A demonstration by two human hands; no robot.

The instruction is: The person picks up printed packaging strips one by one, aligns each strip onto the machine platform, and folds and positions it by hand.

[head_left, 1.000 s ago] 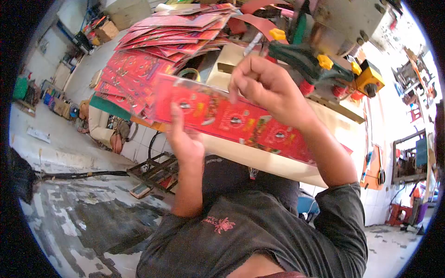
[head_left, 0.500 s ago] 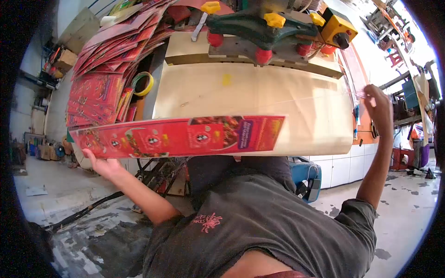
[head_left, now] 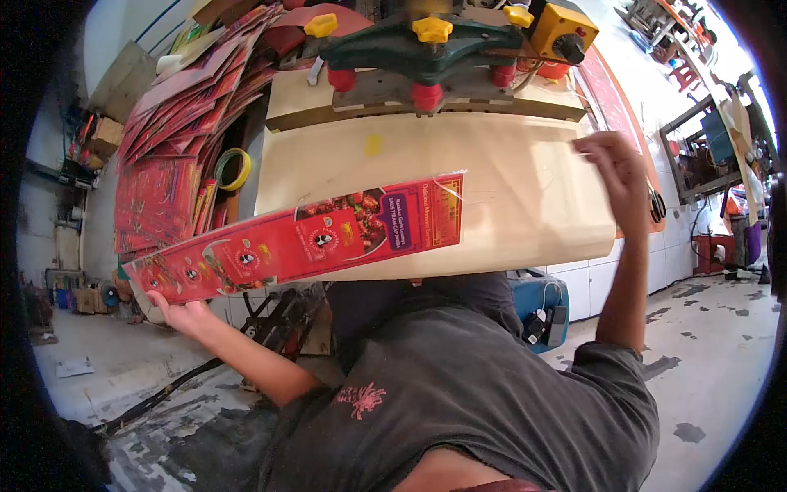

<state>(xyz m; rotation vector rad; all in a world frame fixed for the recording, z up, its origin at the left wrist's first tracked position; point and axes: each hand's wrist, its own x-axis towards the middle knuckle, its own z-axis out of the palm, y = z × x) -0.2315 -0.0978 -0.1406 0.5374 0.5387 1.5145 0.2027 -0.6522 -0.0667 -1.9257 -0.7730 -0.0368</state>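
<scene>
My left hand (head_left: 182, 316) grips the lower left end of a long red printed sheet (head_left: 332, 238) with food pictures and panda logos. The sheet slants up to the right over the front of a cream-covered work surface (head_left: 525, 197). Clear film shows at its far right edge. My right hand (head_left: 619, 168) is raised over the right side of that surface, apart from the sheet. Its fingers are pinched together, and I cannot make out what, if anything, lies between them.
Behind the surface stands a green press (head_left: 410, 53) with yellow knobs and red feet. A yellow control box (head_left: 564, 33) is at its right. Stacked red printed sheets (head_left: 160, 193) and a tape roll (head_left: 234, 169) lie left; scissors (head_left: 657, 203) lie right.
The red sheet has tilted, its right end rising and shifting left. My right hand has moved left and inward over the surface. The camera view has shifted slightly.
</scene>
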